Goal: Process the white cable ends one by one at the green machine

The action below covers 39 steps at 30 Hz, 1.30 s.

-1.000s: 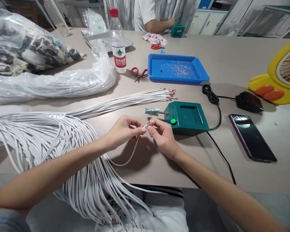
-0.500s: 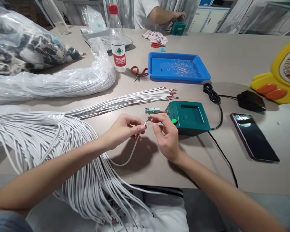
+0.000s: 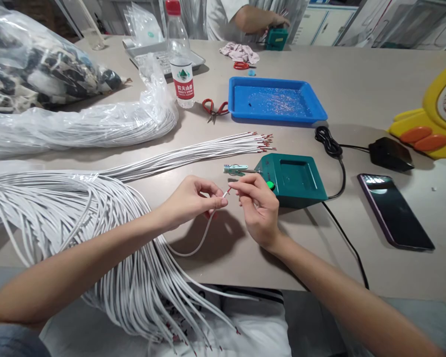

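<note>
My left hand is closed in a pinch on a white cable, just behind its end. A short red wire core sticks out past those fingertips. My right hand has its fingers drawn together, the tips at the red core; the exact grip is partly hidden by the fingers. Just beyond that hand sits a green device with a bright green button and a small pale clip at its left. A large bundle of white cables drapes over the near table edge onto my lap.
Stripped cables with red tips lie behind my hands. Further back are red-handled scissors, a blue tray holding small scraps, and a water bottle. A phone and black adapter lie right. Across the table a person works.
My right hand's fingers have closed in from a looser, parted pose, and their tips now meet the red core. My left hand keeps its pinch on the cable. The view has shifted slightly.
</note>
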Tool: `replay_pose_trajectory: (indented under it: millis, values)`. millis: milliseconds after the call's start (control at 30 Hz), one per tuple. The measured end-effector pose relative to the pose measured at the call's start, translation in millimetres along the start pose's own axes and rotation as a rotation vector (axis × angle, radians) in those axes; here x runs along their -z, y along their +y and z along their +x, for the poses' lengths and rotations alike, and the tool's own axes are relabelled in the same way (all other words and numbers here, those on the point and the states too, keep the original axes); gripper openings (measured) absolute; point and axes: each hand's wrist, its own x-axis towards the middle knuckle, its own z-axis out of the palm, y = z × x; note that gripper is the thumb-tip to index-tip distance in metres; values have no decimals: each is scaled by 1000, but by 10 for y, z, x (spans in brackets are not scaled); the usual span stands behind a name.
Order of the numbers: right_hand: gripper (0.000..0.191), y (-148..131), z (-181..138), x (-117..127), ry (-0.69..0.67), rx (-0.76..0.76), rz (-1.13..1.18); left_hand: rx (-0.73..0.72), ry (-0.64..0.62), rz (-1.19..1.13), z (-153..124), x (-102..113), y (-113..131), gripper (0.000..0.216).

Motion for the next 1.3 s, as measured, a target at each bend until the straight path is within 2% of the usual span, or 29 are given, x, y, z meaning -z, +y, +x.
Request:
replay_pose_trajectory:
  millis: [200, 500, 933, 1100, 1300]
  values:
    - [31, 22, -19, -7, 9, -31, -29, 8, 24, -19, -1, 7, 8, 24]
    - [35, 42, -22, -12, 11, 20, -18, 22, 13, -45, 7, 30, -6, 25]
    - [27, 26, -12, -12, -3, -2, -25, 30, 15, -52, 11, 38, 8, 27]
    - [20, 3, -1, -10, 7, -84, 1, 21, 24, -52, 13, 36, 4, 27]
    - [17, -68, 70, -15, -26, -314, 186, 28, 49, -38, 18, 31, 14, 26]
